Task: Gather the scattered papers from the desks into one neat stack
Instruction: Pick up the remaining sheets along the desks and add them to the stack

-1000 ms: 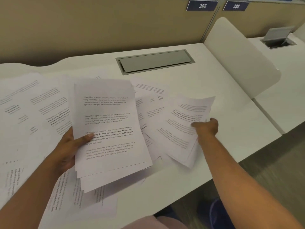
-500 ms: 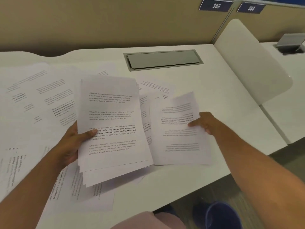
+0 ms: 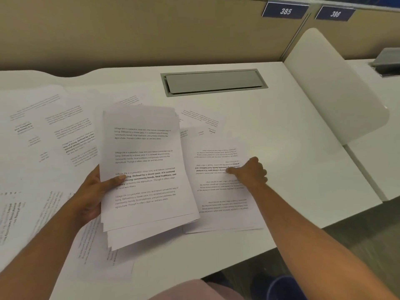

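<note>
My left hand [image 3: 95, 191] grips a thick stack of printed papers [image 3: 145, 165] by its left edge, thumb on top, held a little above the white desk [image 3: 281, 131]. Just right of that stack lies a small pile of sheets [image 3: 223, 195], text upside down, with its left edge tucked under the stack. My right hand [image 3: 251, 172] pinches that pile at its right edge, thumb on the top sheet. More loose sheets [image 3: 47, 135] are spread over the left of the desk, and some lie under the held stack [image 3: 104, 256].
A grey cable hatch [image 3: 214, 82] is set into the desk behind the papers. A white curved divider [image 3: 337, 87] stands on the right, with a second desk beyond it. Beige partitions carry number plates 385 [image 3: 285, 10] and 386 [image 3: 335, 13]. The desk's front edge runs near my body.
My right hand has pulled the tilted sheets inward and turned them square, flat on the desk beside the held stack. The left hand keeps its hold on the stack.
</note>
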### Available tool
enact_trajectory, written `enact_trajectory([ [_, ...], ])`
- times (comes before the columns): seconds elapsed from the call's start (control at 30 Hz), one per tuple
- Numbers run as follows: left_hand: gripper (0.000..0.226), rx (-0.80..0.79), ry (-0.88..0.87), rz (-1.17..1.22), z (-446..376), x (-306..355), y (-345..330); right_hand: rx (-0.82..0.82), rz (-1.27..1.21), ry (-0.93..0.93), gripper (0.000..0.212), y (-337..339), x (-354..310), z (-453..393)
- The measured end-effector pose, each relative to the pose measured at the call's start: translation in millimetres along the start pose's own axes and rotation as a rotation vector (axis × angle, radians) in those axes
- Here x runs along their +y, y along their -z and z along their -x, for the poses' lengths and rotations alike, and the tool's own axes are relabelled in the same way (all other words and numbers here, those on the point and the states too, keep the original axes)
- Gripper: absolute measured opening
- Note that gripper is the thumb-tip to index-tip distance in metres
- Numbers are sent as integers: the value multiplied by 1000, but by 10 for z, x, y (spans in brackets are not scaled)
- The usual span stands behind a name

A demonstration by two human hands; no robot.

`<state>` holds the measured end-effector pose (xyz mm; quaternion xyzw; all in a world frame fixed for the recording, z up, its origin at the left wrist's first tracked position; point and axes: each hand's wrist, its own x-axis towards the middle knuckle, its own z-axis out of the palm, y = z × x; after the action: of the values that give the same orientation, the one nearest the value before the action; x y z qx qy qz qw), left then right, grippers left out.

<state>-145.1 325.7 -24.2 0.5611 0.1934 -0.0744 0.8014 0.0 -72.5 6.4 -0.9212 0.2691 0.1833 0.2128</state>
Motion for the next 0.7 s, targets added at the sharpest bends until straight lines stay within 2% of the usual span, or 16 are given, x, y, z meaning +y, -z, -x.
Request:
enact_trajectory([
  [0.1, 51, 17, -5, -3, 30, -31, 40, -8, -12, 8, 105, -20, -7, 12],
  [0.23, 56, 44, -4, -6, 69, -60, 100, -49, -98, 58, 98, -22, 6, -45],
  [0.33, 61, 58, 8, -3, 94, -79, 129, -168, -218, 84, 74, 147, 16, -155],
  [0.43, 64, 56, 27, 13, 104, -108, 152, -378, -371, 175, 34, 400, 13, -230],
  [0.47, 65, 57, 35, 19, 106, -113, 150, -445, -392, 225, 27, 508, 12, -258],
  [0.5, 65, 58, 41, 27, 103, -117, 148, -506, -409, 274, 28, 627, 6, -269],
  [0.6, 65, 53, 42, 53, 95, -114, 121, -621, -454, 385, 47, 1010, -30, -304],
  [0.7, 68, 39, 29, 75, 65, -116, 68, -671, -553, 486, 49, 1405, -178, -265],
])
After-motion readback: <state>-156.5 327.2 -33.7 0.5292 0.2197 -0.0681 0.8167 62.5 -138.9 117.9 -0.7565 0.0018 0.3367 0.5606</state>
